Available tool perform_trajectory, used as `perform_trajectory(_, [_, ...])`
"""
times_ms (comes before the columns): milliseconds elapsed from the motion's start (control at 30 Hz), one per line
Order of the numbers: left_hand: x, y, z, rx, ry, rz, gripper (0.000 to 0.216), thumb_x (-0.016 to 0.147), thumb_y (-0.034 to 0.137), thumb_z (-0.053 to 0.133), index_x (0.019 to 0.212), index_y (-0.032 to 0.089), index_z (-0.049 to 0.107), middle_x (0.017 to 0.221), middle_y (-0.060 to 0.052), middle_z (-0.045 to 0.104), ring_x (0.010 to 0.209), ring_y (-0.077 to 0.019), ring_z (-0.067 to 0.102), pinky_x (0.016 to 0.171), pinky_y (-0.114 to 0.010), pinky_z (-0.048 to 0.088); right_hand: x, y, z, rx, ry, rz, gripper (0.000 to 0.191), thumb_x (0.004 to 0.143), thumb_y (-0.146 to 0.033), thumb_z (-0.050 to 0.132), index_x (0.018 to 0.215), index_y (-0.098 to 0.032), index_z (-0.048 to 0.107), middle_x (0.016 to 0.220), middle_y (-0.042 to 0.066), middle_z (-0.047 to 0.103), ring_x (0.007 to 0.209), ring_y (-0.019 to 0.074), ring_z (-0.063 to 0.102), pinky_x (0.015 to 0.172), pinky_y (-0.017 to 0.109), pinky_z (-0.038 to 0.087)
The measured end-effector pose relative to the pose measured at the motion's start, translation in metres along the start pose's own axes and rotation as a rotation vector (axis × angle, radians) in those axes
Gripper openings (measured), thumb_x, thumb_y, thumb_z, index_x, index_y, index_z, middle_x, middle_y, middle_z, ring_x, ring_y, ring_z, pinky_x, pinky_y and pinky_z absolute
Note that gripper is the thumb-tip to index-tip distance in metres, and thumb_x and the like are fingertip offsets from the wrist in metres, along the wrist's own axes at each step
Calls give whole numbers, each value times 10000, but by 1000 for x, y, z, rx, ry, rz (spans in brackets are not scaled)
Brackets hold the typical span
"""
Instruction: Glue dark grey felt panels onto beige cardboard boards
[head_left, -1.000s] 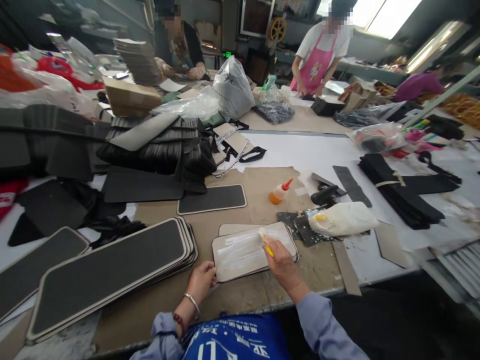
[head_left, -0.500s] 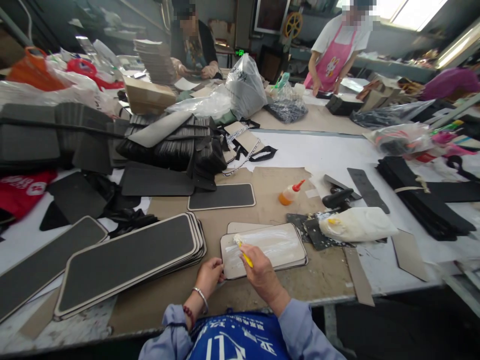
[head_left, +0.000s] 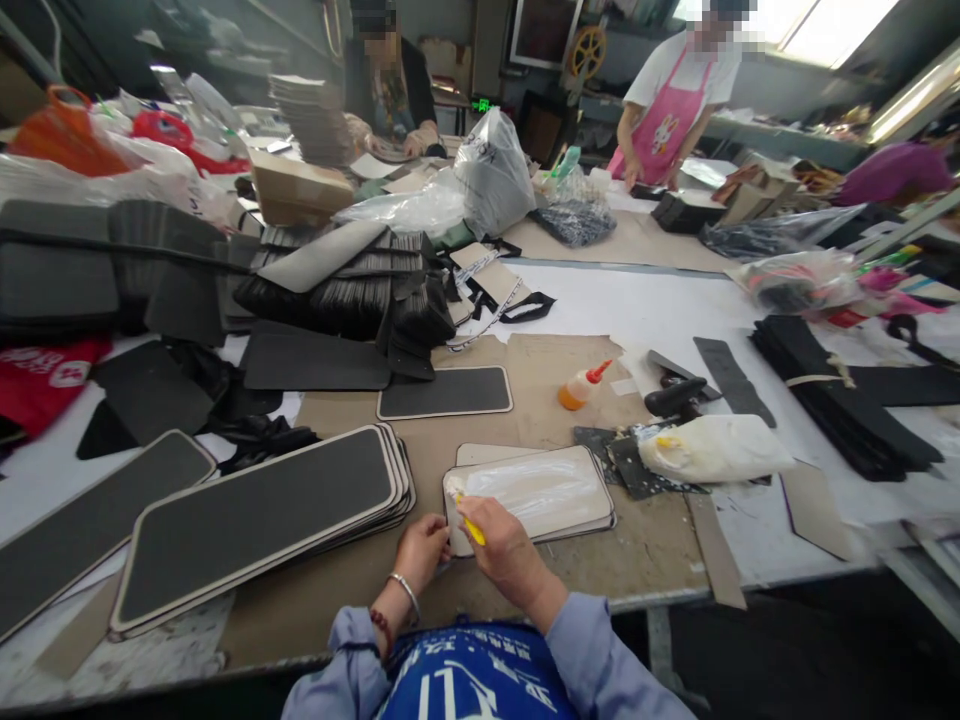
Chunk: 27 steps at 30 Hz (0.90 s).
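My right hand [head_left: 511, 552] is closed around a yellow-handled brush [head_left: 472, 529], its white-coated tip touching the left end of a beige rounded panel [head_left: 544, 492]. Wet white streaks, like glue, cover much of that panel's face. At the panel's lower left edge, my left hand [head_left: 421, 550] pinches with thumb and fingers. Other beige panels lie beneath it, mostly hidden. To the left rests a stack of dark panels with pale rims [head_left: 262, 525]. A white plastic container [head_left: 720, 447], smeared with yellow and white, lies to the right.
Beyond the panel stand a red-tipped bottle [head_left: 581, 385] and a black-handled tool [head_left: 675, 397]. Bundled black strips [head_left: 840, 400] lie at right. Piles of dark pieces [head_left: 337, 290] fill the left side. Two people work across the table, one in a pink apron [head_left: 667, 120].
My right hand has moved left with the brush, from the panel's upper left part to its left end. My left hand stays at the edge. One co-worker's hands have shifted slightly.
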<state>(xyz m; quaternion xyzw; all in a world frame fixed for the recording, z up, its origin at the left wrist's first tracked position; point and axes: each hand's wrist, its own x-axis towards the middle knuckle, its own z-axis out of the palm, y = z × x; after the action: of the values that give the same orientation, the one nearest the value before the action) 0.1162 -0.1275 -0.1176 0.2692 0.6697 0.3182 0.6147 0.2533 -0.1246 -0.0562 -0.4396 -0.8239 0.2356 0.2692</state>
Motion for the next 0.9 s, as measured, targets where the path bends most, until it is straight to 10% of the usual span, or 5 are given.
perform_trajectory(267, [-4,3,-4,25,-38,33,140,493,278,553,554,156,521,414,48,515,380,-86,482,391,-203,373,-37,-12,-17,141,107,191,220,822,-164,426,1009,-190,538,934,55,615,900,147,561,810,281,475])
perform_trajectory(567, [-5,3,-1,2,16,18,167,474,272,595,579,155,542,394,43,525,373,-97,496,386,-213,389,-82,63,-61,-222,521,437,222,841,-289,407,912,-172,582,855,76,650,799,180,615,719,305,507])
perform_trajectory(900, [-9,7,1,4,19,13,188,461,292,607,568,146,557,415,27,531,378,-98,495,384,-207,384,-102,95,-72,-418,568,369,223,856,-294,390,969,-182,546,889,87,633,835,188,606,742,352,515])
